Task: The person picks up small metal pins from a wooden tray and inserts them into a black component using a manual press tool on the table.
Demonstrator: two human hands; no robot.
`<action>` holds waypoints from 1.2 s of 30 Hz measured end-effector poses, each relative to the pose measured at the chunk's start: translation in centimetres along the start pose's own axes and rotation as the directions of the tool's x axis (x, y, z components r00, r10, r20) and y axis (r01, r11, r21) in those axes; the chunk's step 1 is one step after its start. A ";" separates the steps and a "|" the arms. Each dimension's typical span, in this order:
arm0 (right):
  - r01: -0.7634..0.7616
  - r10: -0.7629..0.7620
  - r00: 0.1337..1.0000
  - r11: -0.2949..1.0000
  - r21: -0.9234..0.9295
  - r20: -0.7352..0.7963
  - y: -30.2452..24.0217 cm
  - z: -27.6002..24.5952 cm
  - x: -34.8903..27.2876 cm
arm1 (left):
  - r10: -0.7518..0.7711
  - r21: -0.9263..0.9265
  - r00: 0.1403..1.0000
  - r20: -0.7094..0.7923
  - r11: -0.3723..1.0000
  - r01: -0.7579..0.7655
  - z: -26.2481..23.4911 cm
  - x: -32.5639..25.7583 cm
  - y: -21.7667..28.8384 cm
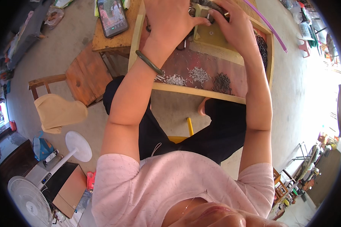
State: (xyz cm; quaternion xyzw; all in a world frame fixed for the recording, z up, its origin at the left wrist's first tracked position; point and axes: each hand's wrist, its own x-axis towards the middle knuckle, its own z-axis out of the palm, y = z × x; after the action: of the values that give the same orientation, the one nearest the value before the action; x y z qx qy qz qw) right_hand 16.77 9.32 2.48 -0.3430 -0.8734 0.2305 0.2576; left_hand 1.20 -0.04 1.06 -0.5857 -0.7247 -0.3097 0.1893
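Toward the far edge of a wood-rimmed tray [201, 93], the left hand [169, 18] and right hand [235, 28] have their thumbs [218, 19] beside a small shiny metal piece [208, 16] by a flat-sided, dull yellow block [213, 37]; whether the fingers [199, 21] grasp it cannot be told. Two heaps of slim pale pegs [199, 75] and one of dark pegs [222, 83] lie along the near edge.
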 end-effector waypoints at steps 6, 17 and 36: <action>0.100 -0.108 0.992 0.990 -0.103 -0.070 0.2 0.3 0.0 | 0.016 -0.029 0.999 0.038 0.999 -0.015 -0.3 0.2 0.0; -0.062 0.017 0.982 0.970 0.234 0.190 0.8 -1.4 1.3 | 0.019 -0.023 1.000 0.009 1.000 -0.019 0.0 0.2 0.0; 0.097 -0.146 0.987 0.867 -0.488 -0.063 -0.5 -0.5 -0.2 | -0.016 -0.025 0.999 -0.028 1.000 0.015 1.0 -1.2 0.4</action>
State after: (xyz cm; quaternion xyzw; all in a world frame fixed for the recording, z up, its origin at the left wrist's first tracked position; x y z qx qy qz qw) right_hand 16.92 8.97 3.09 -0.3514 -0.9095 -0.0288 0.2203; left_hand 1.99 -0.25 -0.36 -0.5778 -0.7227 -0.3284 0.1899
